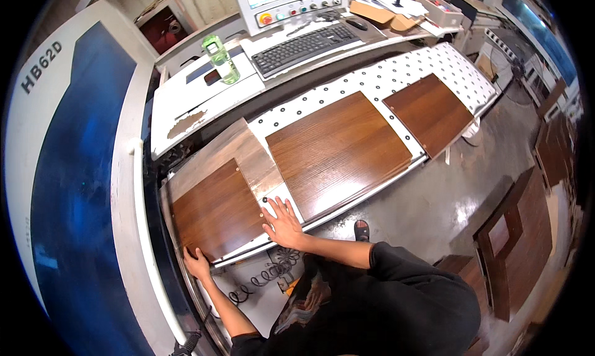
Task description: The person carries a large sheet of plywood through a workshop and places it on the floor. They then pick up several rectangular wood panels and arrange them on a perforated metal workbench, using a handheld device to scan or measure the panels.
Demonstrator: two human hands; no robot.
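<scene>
A dark brown wood-grain panel (217, 210) lies flat at the left end of the white table, partly over a paler greyish-brown board (229, 151). At its near left corner is my left hand (197, 264), thumb and fingers apart, fingertips at the panel's edge. My right hand (285, 224) lies with spread fingers against the panel's right edge, over the gap beside the middle panel. That larger brown panel (338, 151) rests just right of my right hand. A third, smaller brown panel (429, 114) lies farther right.
The dotted white table (455, 68) runs alongside a desk with a keyboard (304, 49), a mouse (356, 23) and a green bottle (221, 60). A blue-and-white machine (80, 170) stands left. Brown boards (520, 244) lean at right. Black coiled hose (266, 274) hangs below.
</scene>
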